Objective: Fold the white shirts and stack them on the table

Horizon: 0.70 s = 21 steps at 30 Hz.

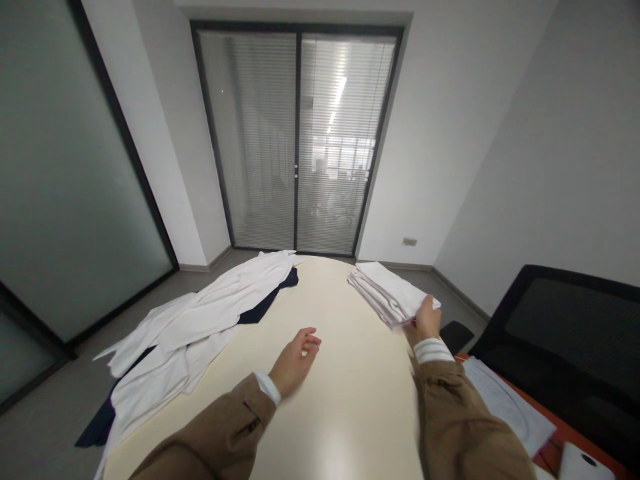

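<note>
My right hand (427,320) grips the near end of a stack of folded white garments (387,290) at the right edge of the cream oval table (345,400); its fingers wrap over the stack's corner. My left hand (296,361) hovers just over the middle of the table, fingers loosely curled and apart, holding nothing. A heap of unfolded white garments (200,320) lies spread over the table's left side and hangs off its edge, with a dark navy cloth (265,303) showing beneath it. Both arms wear tan sleeves with white cuffs.
A black mesh office chair (565,333) stands at the right. Near the lower right corner are white paper (505,403) on an orange surface and a white device (585,463). Sliding glass doors with blinds (297,140) close the far wall.
</note>
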### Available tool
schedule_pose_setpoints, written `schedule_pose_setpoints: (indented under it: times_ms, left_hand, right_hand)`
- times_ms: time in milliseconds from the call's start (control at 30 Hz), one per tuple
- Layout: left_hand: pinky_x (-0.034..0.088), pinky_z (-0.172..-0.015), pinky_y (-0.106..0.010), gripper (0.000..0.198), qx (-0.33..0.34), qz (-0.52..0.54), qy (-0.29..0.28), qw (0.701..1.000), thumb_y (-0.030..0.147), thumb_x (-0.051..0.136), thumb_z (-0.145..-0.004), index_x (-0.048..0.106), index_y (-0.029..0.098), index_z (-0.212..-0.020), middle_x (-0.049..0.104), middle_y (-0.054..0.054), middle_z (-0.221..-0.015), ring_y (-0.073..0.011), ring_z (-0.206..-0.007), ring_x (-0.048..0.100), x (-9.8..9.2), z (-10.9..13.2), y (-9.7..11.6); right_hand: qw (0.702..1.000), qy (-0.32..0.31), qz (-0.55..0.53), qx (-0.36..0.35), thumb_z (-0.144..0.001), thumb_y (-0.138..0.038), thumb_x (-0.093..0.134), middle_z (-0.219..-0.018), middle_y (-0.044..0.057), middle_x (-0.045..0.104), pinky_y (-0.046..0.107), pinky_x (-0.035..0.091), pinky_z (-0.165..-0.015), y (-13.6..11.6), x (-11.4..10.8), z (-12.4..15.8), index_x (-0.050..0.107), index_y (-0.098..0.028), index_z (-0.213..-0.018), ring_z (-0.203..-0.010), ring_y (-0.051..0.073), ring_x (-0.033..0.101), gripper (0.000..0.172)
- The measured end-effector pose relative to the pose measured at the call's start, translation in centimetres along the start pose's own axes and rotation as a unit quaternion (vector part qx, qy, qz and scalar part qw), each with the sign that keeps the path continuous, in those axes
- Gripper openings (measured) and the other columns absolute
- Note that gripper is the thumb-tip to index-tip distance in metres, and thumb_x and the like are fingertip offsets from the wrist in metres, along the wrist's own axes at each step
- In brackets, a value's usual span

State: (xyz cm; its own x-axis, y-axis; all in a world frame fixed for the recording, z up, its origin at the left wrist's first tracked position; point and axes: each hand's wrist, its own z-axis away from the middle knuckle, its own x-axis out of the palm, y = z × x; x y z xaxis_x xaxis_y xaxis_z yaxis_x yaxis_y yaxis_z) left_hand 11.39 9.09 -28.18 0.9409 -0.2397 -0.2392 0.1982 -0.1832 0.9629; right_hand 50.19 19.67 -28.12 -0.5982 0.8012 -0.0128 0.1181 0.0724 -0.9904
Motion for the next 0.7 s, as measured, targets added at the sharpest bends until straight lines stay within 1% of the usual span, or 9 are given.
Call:
schedule_pose_setpoints:
  times_ms: [67,133,200,267,367,467,533,600,700]
  left_hand:
    - [0.048,-0.082,-0.034,0.036,-0.002,-0.001,0.002,1.0,0.024,0.053,-0.088,0.049,0.018,-0.123,0.067,-0.012,-0.112,-0.0179,-0.093,0.064,0.0,0.0,-0.1]
    - [0.047,-0.081,-0.033,0.035,-0.002,-0.001,0.005,1.0,0.024,0.053,-0.088,0.049,0.018,-0.123,0.067,-0.011,-0.112,-0.0174,-0.092,0.064,0.0,0.0,-0.1]
    - [0.047,-0.081,-0.032,0.035,-0.002,0.0,0.004,1.0,0.024,0.054,-0.088,0.05,0.019,-0.123,0.067,-0.01,-0.112,-0.0169,-0.092,0.064,0.0,0.0,-0.1]
    - [0.047,-0.08,-0.031,0.035,-0.001,-0.001,0.003,1.0,0.024,0.054,-0.088,0.05,0.019,-0.123,0.067,-0.01,-0.112,-0.0167,-0.091,0.064,0.0,0.1,0.0]
    - [0.047,-0.079,-0.031,0.035,0.001,-0.001,0.004,1.0,0.025,0.054,-0.088,0.051,0.019,-0.122,0.068,-0.01,-0.112,-0.0167,-0.091,0.065,-0.1,0.1,0.2]
    - [0.047,-0.079,-0.031,0.035,0.0,-0.003,0.008,1.0,0.025,0.056,-0.088,0.052,0.019,-0.122,0.068,-0.01,-0.111,-0.0166,-0.09,0.064,-0.1,0.1,0.2]
    - [0.047,-0.079,-0.031,0.035,0.0,-0.007,0.009,1.0,0.025,0.056,-0.088,0.052,0.019,-0.122,0.068,-0.01,-0.111,-0.0166,-0.089,0.064,-0.1,0.0,0.0]
    - [0.048,-0.079,-0.031,0.035,0.003,-0.012,0.008,1.0,0.025,0.055,-0.088,0.052,0.019,-0.123,0.068,-0.01,-0.111,-0.0167,-0.09,0.064,-0.1,0.0,-0.1]
    - [0.049,-0.079,-0.031,0.035,0.006,-0.016,0.007,1.0,0.025,0.054,-0.089,0.051,0.019,-0.123,0.068,-0.011,-0.111,-0.0172,-0.09,0.065,0.2,0.1,-0.2]
  right_hand:
    - [0.998,0.048,0.048,0.007,-0.086,-0.061,0.048,-0.137,0.027,0.051,0.049,0.033,-0.113,-0.5,-0.4,0.4,0.047,-0.006,-0.136,-0.134,0.036,0.043,0.074]
    - [0.99,0.096,0.107,-0.009,-0.085,-0.057,0.051,-0.148,0.029,0.037,0.057,0.021,-0.117,-1.0,-0.5,1.1,0.039,-0.003,-0.144,-0.142,0.04,0.028,0.081]
    - [0.974,0.13,0.178,-0.056,-0.085,-0.054,0.051,-0.154,0.026,0.03,0.062,0.018,-0.114,-1.6,-0.5,2.0,0.034,-0.007,-0.15,-0.143,0.042,0.024,0.082]
    - [0.955,0.129,0.23,-0.132,-0.087,-0.053,0.047,-0.155,0.021,0.032,0.064,0.018,-0.112,-2.4,-0.4,2.9,0.04,-0.014,-0.149,-0.142,0.041,0.025,0.073]
    - [0.921,0.047,0.274,-0.272,-0.09,-0.051,0.043,-0.153,0.012,0.04,0.061,0.014,-0.114,-3.4,-0.1,4.1,0.05,-0.023,-0.142,-0.143,0.034,0.026,0.06]
    - [0.863,-0.064,0.347,-0.362,-0.089,-0.051,0.049,-0.151,0.009,0.045,0.058,0.013,-0.115,-3.6,0.4,5.0,0.05,-0.025,-0.142,-0.142,0.031,0.029,0.059]
    - [0.825,-0.127,0.409,-0.37,-0.088,-0.048,0.054,-0.147,0.01,0.049,0.058,0.014,-0.115,-3.1,0.8,5.5,0.053,-0.025,-0.139,-0.139,0.032,0.033,0.056]
    - [0.797,-0.171,0.458,-0.354,-0.088,-0.043,0.055,-0.143,0.011,0.053,0.061,0.018,-0.113,-2.5,1.1,5.9,0.058,-0.025,-0.134,-0.135,0.033,0.039,0.049]
    - [0.78,-0.196,0.493,-0.332,-0.089,-0.036,0.053,-0.143,0.012,0.052,0.063,0.025,-0.109,-2.0,1.5,6.3,0.061,-0.024,-0.13,-0.132,0.035,0.043,0.043]
